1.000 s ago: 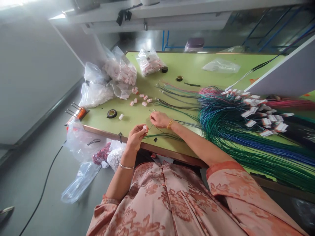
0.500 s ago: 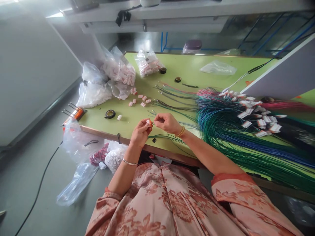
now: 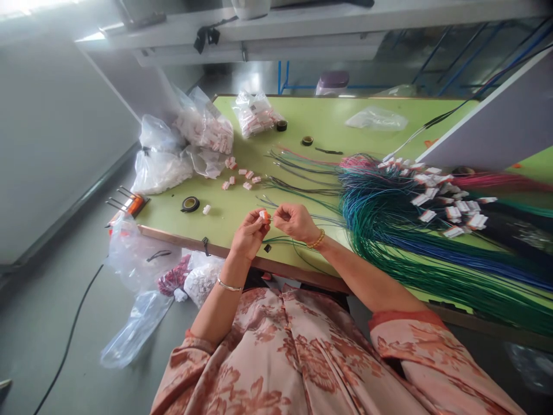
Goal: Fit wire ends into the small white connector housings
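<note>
Left hand (image 3: 247,239) gripped a small white-and-orange plastic connector (image 3: 264,216); right hand (image 3: 298,222) was pinched at its 3 o'clock, contents unclear. Looked partway: done-looking white-orange connector pile (image 3: 453,213) toward 3, loose white-orange blocks (image 3: 247,185) left at 11.

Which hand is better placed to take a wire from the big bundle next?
Probably the right hand: it is nearer the wire bundle, which lies on that side, while the left hand is farther off and holds an orange-and-white connector.
</note>
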The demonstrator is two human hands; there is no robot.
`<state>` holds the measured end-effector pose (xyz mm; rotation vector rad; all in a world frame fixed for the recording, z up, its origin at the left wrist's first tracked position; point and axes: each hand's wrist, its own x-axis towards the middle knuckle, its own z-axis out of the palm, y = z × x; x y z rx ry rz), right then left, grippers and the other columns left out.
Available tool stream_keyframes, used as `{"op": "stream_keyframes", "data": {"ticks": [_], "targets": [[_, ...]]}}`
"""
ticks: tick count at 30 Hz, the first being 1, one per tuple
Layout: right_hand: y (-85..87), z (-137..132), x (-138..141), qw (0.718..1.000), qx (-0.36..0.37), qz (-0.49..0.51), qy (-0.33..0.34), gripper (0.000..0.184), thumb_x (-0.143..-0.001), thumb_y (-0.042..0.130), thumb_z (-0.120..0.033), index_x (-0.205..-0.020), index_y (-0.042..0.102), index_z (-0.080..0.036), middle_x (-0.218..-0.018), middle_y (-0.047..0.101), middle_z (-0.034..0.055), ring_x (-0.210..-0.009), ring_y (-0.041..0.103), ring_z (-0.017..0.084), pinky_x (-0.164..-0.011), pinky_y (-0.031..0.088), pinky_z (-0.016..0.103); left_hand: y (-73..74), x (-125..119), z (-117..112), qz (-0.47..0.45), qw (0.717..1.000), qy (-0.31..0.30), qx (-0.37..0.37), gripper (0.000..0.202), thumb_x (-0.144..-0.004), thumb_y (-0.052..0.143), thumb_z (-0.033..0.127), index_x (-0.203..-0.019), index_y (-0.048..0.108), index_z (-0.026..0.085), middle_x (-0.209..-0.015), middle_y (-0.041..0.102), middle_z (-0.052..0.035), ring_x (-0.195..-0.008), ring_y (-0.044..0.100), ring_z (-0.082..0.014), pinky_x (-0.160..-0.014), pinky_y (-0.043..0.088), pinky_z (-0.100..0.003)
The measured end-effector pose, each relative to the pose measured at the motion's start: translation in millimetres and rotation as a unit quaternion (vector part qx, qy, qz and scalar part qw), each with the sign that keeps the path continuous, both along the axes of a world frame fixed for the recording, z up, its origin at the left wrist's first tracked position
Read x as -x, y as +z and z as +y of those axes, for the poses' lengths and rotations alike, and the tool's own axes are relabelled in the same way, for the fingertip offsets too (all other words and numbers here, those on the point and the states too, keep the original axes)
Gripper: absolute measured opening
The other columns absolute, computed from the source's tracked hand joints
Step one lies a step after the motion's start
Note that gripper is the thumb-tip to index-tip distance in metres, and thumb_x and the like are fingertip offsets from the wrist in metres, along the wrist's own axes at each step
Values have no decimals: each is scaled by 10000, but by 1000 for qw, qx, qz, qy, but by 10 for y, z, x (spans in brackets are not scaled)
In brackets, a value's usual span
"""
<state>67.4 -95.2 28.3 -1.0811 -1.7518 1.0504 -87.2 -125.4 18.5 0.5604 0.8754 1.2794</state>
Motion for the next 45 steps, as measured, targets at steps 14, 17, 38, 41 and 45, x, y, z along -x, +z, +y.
{"op": "stream_keyframes", "data": {"ticks": [14, 17, 38, 41, 45], "targets": [[-79, -2, 36, 1000, 10, -3, 10, 252, -754, 562, -397, -664, 554, -162, -566, 504, -25, -525, 367, 77, -497, 300, 210, -66, -159, 2, 124, 987, 98, -36, 297, -641, 825, 293, -844, 650, 165, -793, 675, -10, -714, 591, -88, -694, 440, -224], [-80, 17, 9, 998, -13, -38, 38, 239, -787, 529, -381, -739, 601, -158, -574, 526, -26, -511, 373, 80, -498, 293, 212, -67, -112, 29, 105, 991, 86, -15, 299, -639, 823, 278, -850, 646, 161, -785, 676, -8, -697, 595, -81, -682, 439, -217], [-210, 1023, -297, 960, -37, -269, -75, 176, -833, 552, -255, -862, 690, -150, -808, 697, 45, -700, 572, 134, -656, 400, 234, -275, -73, 223, 80, 994, 66, 42, 330, -596, 813, 246, -856, 637, 143, -781, 645, -15, -668, 564, -76, -639, 442, -214], [-292, 1209, -236, 918, -36, -381, -100, 160, -840, 573, -257, -889, 701, -174, -932, 700, 71, -788, 587, 162, -667, 387, 251, -285, -58, 214, 77, 994, 66, 49, 331, -593, 818, 254, -852, 640, 149, -791, 653, -18, -684, 576, -83, -651, 453, -216], [-368, 1247, -192, 893, -58, -437, -92, 217, -916, 481, -248, -938, 689, -190, -1032, 676, 96, -851, 591, 185, -683, 372, 271, -261, -46, 192, 71, 994, 57, 52, 331, -597, 821, 249, -860, 642, 156, -805, 662, -21, -702, 586, -87, -679, 463, -225]]}}
